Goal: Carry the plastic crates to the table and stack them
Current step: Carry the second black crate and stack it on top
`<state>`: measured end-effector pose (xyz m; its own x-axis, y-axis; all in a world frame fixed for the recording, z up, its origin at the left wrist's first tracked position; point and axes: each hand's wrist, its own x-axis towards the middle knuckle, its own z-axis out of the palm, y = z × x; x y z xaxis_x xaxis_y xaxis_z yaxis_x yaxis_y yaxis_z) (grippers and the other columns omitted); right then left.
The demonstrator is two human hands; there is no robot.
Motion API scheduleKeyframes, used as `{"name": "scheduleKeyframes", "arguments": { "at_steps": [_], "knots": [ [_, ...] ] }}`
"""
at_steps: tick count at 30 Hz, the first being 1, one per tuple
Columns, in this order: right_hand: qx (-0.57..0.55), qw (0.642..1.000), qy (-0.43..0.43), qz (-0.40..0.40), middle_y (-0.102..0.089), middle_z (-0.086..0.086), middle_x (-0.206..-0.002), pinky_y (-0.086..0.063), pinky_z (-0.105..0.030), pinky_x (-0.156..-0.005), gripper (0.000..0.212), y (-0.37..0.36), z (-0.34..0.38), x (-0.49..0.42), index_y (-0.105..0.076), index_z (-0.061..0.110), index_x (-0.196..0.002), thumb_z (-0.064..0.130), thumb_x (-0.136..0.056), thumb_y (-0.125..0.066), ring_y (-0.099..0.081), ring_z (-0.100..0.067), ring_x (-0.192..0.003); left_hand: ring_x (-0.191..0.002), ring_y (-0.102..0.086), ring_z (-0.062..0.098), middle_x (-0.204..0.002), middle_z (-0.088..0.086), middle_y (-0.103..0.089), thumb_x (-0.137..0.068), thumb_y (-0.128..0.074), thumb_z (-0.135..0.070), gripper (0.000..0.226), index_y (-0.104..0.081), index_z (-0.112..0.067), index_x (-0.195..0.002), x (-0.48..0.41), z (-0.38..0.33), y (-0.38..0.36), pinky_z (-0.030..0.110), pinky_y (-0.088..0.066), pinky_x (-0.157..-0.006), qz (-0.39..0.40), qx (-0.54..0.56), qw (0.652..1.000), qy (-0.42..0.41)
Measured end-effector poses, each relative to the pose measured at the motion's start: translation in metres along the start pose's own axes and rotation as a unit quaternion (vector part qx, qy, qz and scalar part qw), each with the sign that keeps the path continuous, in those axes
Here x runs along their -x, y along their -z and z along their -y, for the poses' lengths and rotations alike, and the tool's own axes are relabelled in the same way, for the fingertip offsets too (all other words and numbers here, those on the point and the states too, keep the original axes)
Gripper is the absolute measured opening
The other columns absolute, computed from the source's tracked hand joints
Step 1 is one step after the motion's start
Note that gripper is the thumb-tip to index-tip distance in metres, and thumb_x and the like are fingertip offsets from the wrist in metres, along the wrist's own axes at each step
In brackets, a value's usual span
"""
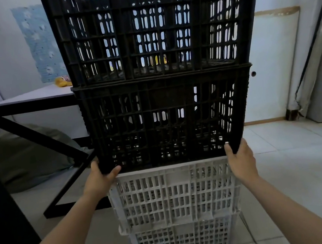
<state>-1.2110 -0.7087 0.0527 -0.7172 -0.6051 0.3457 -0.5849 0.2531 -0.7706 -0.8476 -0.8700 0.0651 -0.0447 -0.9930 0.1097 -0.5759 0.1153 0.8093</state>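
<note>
Two hands grip the lower black crate in a stack of four crates on the floor.

The left hand (pixel 99 177) and right hand (pixel 241 160) clench the bottom corners of the lower black crate (pixel 168 120). The upper black crate (pixel 152 25) sits on it. Below are the upper white crate (pixel 174 194) and the lower white crate (pixel 183 240) on the tiled floor (pixel 298 164). The table (pixel 34 97) stands behind on the left, with a yellow toy (pixel 62 81) on it. I can read no label or writing on the crates.

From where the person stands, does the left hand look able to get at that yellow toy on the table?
Probably not: the left hand grips the lower black crate, and the yellow toy lies far back on the table.
</note>
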Motion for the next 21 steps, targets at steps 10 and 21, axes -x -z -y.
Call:
{"name": "scheduleKeyframes", "arguments": {
  "at_steps": [10, 21],
  "knots": [
    [0.092, 0.994, 0.054, -0.029, -0.062, -0.017, -0.103, -0.038, -0.033, -0.061, 0.033, 0.002, -0.02, -0.007, -0.044, 0.005, -0.123, 0.028, -0.099, -0.045, -0.059, -0.036, -0.091, -0.124, -0.055, 0.033, -0.138, 0.01, -0.057, -0.088, -0.065, -0.043, 0.071, -0.038, -0.011, -0.145, 0.005, 0.006, -0.006, 0.033, -0.042, -0.085, -0.001, 0.005, 1.0, -0.021],
    [0.091, 0.994, 0.052, -0.02, -0.063, -0.015, -0.1, -0.04, -0.034, -0.062, 0.033, 0.005, -0.022, -0.01, -0.047, 0.004, -0.121, 0.028, -0.099, -0.047, -0.058, -0.032, -0.085, -0.118, -0.059, 0.028, -0.133, 0.007, -0.059, -0.084, -0.07, -0.045, 0.071, -0.041, -0.011, -0.141, 0.01, 0.009, -0.005, 0.032, -0.043, -0.082, -0.002, 0.027, 0.999, -0.025]
  ]
}}
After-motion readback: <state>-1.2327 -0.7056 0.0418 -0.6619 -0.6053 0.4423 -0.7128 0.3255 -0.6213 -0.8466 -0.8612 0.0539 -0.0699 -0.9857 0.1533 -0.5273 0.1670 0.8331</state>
